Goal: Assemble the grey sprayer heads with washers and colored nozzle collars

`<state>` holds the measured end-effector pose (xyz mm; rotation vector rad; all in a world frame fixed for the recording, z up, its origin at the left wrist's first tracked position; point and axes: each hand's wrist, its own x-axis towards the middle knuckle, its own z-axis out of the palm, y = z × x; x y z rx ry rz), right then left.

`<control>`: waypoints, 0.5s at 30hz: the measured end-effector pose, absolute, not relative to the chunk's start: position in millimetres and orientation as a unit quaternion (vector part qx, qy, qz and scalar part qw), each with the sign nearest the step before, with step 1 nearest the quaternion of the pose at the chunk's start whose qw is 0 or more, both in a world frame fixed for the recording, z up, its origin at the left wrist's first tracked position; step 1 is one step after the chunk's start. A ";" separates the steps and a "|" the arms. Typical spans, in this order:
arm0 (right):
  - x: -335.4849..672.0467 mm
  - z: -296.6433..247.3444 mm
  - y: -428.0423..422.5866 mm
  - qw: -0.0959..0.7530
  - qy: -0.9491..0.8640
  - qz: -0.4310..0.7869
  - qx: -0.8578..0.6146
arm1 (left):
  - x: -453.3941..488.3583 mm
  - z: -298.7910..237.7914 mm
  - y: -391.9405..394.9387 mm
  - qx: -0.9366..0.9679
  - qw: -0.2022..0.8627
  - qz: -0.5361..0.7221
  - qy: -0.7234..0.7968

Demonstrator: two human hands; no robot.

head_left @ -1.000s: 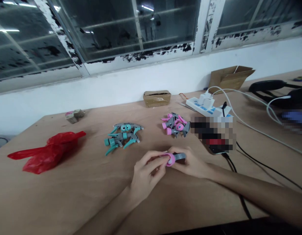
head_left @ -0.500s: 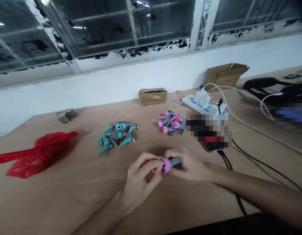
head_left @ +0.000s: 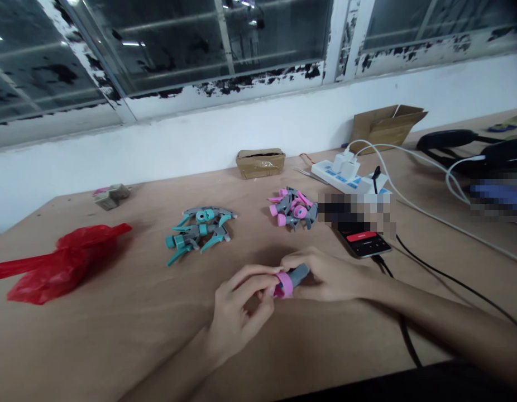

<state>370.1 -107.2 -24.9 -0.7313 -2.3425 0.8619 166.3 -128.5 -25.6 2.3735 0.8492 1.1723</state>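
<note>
A pink-and-grey spray trigger head is held between my two hands above the wooden table. My left hand pinches the pink collar at its open end with thumb and fingers. Around the grey body wraps my right hand, which hides much of it. Beyond the hands lies a pile of pink-and-grey spray trigger heads. To its left sits a group of teal-and-grey spray trigger heads.
A red plastic bag lies at the left. Right of the pink pile is a phone with a black cable. Along the wall stand a small cardboard box, a white power strip and an open carton.
My hands keep their hold on the pink-and-grey spray trigger head. Its grey end has tilted up slightly, and my left fingers have shifted a little on the collar.
</note>
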 end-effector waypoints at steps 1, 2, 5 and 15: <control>370.9 -24.4 -106.4 0.269 -0.867 0.322 -0.271 | 166.1 -25.4 -127.6 0.841 0.181 0.412 0.298; 371.7 -24.1 -105.7 0.271 -0.865 0.327 -0.269 | 165.9 -25.1 -126.6 0.844 0.182 0.409 0.296; 373.6 -24.6 -103.5 0.276 -0.860 0.337 -0.267 | 166.4 -24.3 -123.9 0.846 0.183 0.398 0.302; 372.4 -29.2 -100.6 0.291 -0.856 0.331 -0.270 | 172.1 -27.3 -123.9 0.834 0.179 0.411 0.322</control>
